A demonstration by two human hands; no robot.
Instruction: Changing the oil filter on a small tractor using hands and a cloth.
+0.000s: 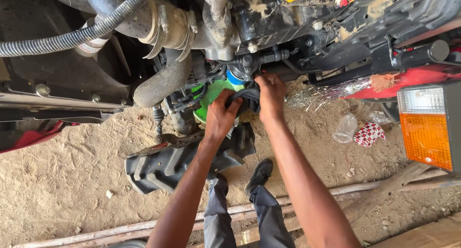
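Observation:
My left hand (221, 117) and my right hand (270, 95) both grip a dark cloth or strap (246, 99) wrapped around a round part under the tractor engine. Just above the cloth shows the blue top of a cylindrical filter (234, 78). A green basin (207, 100) sits on the ground behind my left hand, partly hidden by hoses and my hand. The engine block (259, 17) hangs over all of this.
A grey corrugated hose (72, 36) and a thick pipe (163, 80) run at the left. A lugged front tyre (168, 164) lies below my hands. An orange and white lamp (427, 128) is at the right. Litter and wooden poles (384, 190) lie on sandy ground.

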